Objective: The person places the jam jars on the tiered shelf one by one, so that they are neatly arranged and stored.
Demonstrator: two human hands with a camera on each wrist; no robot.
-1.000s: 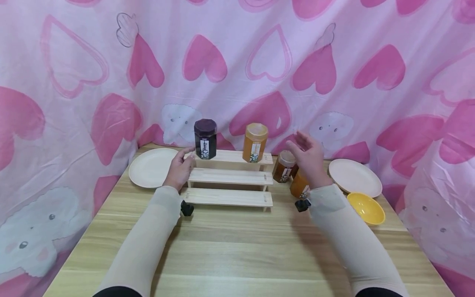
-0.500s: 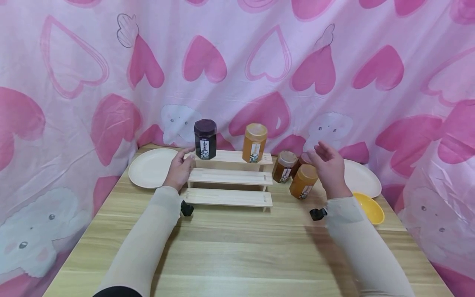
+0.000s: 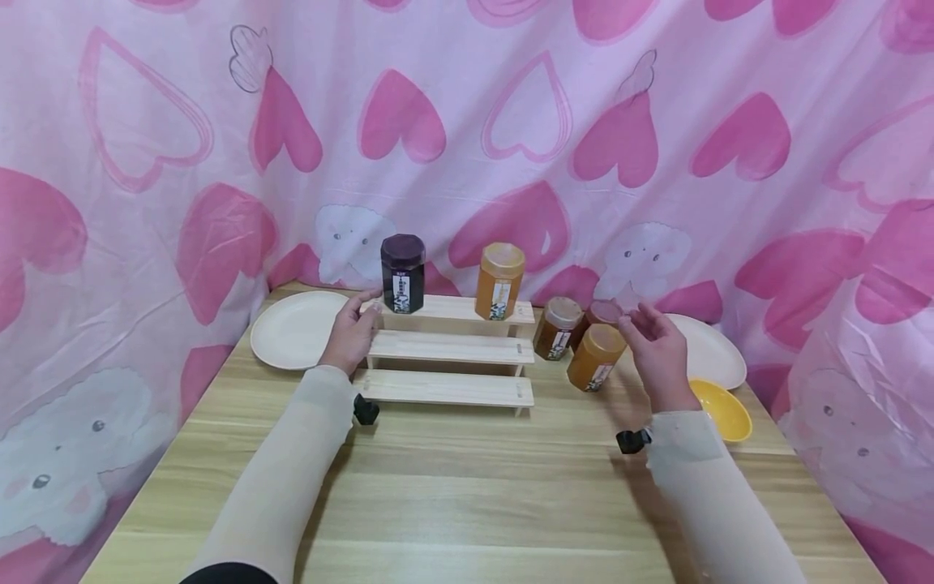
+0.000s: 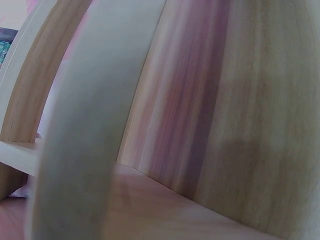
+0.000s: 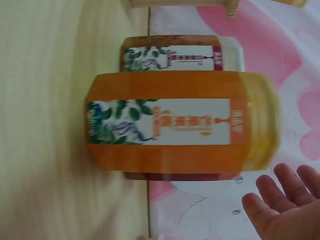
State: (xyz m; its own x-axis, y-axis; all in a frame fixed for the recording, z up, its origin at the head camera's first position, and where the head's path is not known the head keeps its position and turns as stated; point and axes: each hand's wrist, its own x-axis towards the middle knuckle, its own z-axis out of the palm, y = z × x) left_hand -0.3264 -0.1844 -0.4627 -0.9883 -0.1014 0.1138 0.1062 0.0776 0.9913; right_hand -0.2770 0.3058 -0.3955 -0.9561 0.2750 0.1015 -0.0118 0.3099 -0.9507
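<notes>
A three-tier wooden display rack (image 3: 447, 349) stands toward the back of the table. My left hand (image 3: 352, 332) grips its top board at the left end, thumb over the near side. On that board sit a dark purple-lidded jar (image 3: 402, 274) and an amber honey jar (image 3: 499, 281). Right of the rack, a brown jar (image 3: 558, 328), a dark red-lidded jar (image 3: 600, 311) and an orange honey jar (image 3: 597, 358) stand upright in a cluster. My right hand (image 3: 659, 357) is just right of the orange jar, fingers loosely bent and holding nothing; its fingertips (image 5: 272, 192) show near the yellow lid.
A cream plate (image 3: 297, 331) lies left of the rack, behind my left forearm. Another cream plate (image 3: 711, 353) lies at the right, with a yellow bowl (image 3: 725, 411) in front of it. A pink heart-patterned curtain (image 3: 467, 146) hangs behind the table.
My right hand has moved right and downward, from above the clustered jars to beside them, uncovering the orange and red-lidded jars. The left hand stays on the rack.
</notes>
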